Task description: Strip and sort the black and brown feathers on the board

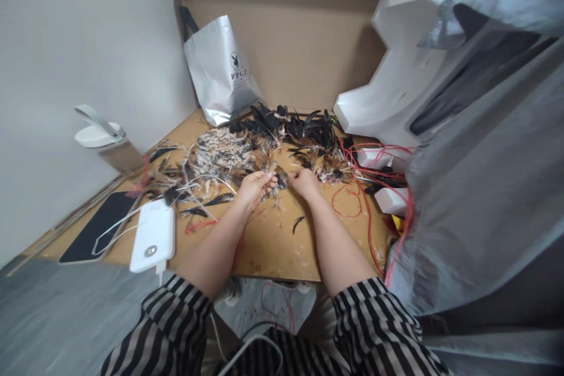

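Observation:
A heap of black, brown and speckled feathers (264, 144) lies across the far part of a wooden board (282, 247). My left hand (254, 186) rests at the near edge of the heap, fingers curled round a small bunch of brown feathers (278, 179). My right hand (305, 182) is closed right beside it and pinches the same bunch from the other side. Both forearms lie over the board, in striped sleeves. A single dark feather (298, 223) lies loose between my arms.
A silver shopping bag (220, 70) leans on a cardboard back wall. Red threads (365, 188) and white spools (390, 200) lie at the right, under grey cloth (484, 188). A white power bank (154, 236), a dark phone (99, 226) and a lidded bottle (110, 144) are at the left.

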Demonstrator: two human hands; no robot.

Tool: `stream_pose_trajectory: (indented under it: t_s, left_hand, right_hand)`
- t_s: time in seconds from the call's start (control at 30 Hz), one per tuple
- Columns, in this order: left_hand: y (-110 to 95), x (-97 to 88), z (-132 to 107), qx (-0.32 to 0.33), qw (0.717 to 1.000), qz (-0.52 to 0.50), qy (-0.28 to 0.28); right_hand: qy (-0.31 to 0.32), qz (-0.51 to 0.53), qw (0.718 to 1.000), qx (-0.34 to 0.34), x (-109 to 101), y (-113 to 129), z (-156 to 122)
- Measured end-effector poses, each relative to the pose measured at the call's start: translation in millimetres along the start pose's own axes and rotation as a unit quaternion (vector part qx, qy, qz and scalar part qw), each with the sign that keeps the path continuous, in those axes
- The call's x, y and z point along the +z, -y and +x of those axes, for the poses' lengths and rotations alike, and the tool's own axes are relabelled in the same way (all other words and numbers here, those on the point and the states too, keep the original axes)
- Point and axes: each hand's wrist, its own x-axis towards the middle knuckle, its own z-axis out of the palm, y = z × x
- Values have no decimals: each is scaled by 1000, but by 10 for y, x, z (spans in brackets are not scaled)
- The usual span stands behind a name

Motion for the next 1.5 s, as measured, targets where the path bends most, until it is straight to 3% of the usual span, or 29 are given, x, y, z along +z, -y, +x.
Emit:
stream_pose_trajectory:
  t_s: [0.13, 0.33, 0.43, 0.63, 0.73, 0.97, 1.07, 1.27, 1.5]
  left_hand:
    - [-2, 0, 6, 5, 1000, -3, -10]
    - [8, -11, 17, 2, 1000, -19, -11]
    - [8, -8, 17, 0, 999, -34, -8]
    - [-19, 5, 19, -7, 996, -89, -7]
    - [-31, -2, 25, -5, 995, -98, -5]
    - [-51, -30, 18, -26, 992, -117, 24]
    - [-55, -22, -4, -44, 992, -113, 40]
    - [-48, -18, -21, -45, 992, -106, 52]
    - [-26, -17, -10, -10, 999, -40, 18]
  right_hand:
    - [18, 160, 987, 0, 20, 23, 13]
    - [49, 385, 920, 46, -25, 287, -86]
    - [59, 413, 907, 55, -8, 402, -125]
    - [51, 385, 922, -2, 97, 500, -143]
    - [62, 396, 916, -7, 127, 495, -166]
    - [202, 533, 820, 49, 79, 384, -217]
    - [218, 555, 801, 54, 57, 341, -214]
    - [194, 558, 806, 52, 87, 312, -206]
    - [113, 465, 878, -9, 67, 322, -198]
